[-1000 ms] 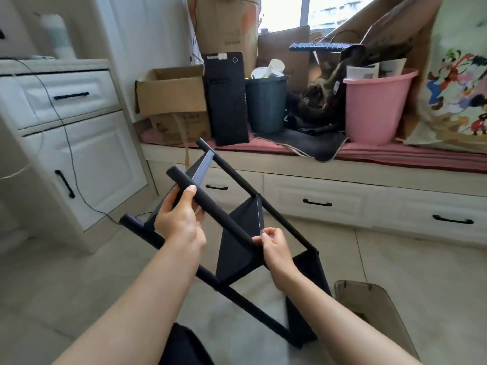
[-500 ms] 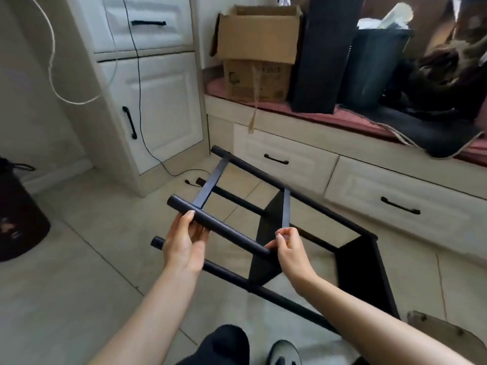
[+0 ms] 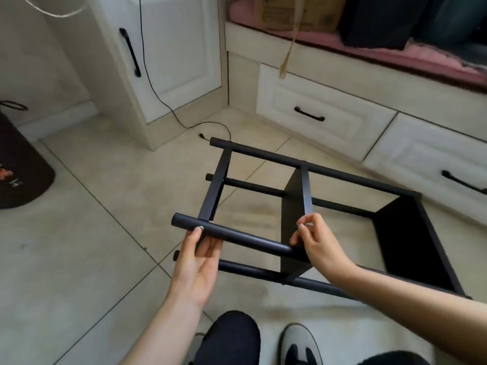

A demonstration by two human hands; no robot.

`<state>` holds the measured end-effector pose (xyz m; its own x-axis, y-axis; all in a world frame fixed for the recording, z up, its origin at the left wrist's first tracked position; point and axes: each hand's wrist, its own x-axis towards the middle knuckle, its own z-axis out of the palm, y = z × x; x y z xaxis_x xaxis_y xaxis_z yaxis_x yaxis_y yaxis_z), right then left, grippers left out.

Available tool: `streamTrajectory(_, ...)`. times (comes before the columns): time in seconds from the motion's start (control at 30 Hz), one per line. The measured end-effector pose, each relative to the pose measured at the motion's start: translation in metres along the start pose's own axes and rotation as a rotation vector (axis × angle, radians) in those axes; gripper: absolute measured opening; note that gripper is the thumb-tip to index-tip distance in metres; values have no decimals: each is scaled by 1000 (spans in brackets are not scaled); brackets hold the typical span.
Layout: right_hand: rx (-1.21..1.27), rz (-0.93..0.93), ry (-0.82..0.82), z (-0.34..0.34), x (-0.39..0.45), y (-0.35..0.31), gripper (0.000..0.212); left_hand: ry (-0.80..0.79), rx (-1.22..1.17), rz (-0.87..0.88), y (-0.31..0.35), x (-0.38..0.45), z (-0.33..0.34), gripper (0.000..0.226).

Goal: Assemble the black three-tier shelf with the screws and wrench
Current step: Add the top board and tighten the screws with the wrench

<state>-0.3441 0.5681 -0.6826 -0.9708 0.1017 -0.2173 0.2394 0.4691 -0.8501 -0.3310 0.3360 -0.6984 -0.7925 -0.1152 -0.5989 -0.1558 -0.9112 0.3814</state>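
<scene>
Pale floor tiles [image 3: 87, 259] fill the lower part of the view, bordered by a white cabinet [image 3: 181, 48] and a low white bench with drawers [image 3: 324, 111] topped by a pink cushion [image 3: 395, 52]; a thin black cable [image 3: 168, 106] trails down the cabinet onto the tiles. The black shelf frame [image 3: 308, 169] lies on its side just in front of the drawers, its four round posts running long from the cabinet side toward the right, sloping down and away in the view, with the shelf panels standing on edge across them. The nearest upper post [image 3: 237, 234] is raised above the floor. The left hand [image 3: 199, 262] cups that post from beneath near its free end, fingers loosely curled around it. The right hand [image 3: 315, 239] pinches the edge of the middle panel [image 3: 292, 222] where it meets the same post. A grey shoe [image 3: 300, 343] shows below the frame.
</scene>
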Motion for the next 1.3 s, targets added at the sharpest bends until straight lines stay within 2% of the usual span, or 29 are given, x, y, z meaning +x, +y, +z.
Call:
streamTrajectory(0.17,-90,-88,-69,32,6,-13,10,18,-21,8,-5,1,-13,38)
streamTrajectory(0.27,-107,-102,-231,58,7,-24,11,39,-6,-3,-8,2,-22,45)
streamTrajectory(0.37,-237,-164,-328,82,9,-25,9,43,30,-35,-8,4,-36,57)
streamTrajectory(0.47,-286,-177,-330,96,11,-18,10,58,22,-80,-8,8,-48,60)
streamTrajectory(0.7,-191,-132,-341,110,6,-8,7,124,20,-124,-8,3,-70,51)
streamTrajectory(0.97,-165,-62,-381,112,3,-2,10,79,87,-167,-5,3,-85,44)
streamTrajectory(1.07,-155,-45,-406,113,4,2,11,40,228,-136,3,5,-95,34)
streamTrajectory(1.13,-152,-39,-415,113,5,4,11,35,413,-98,10,6,-101,35)
streamTrajectory(1.23,-161,-32,-432,113,6,5,10,52,919,4,27,12,-106,49)
streamTrajectory(1.3,-155,-27,-449,114,6,5,9,48,1250,134,45,19,-106,68)
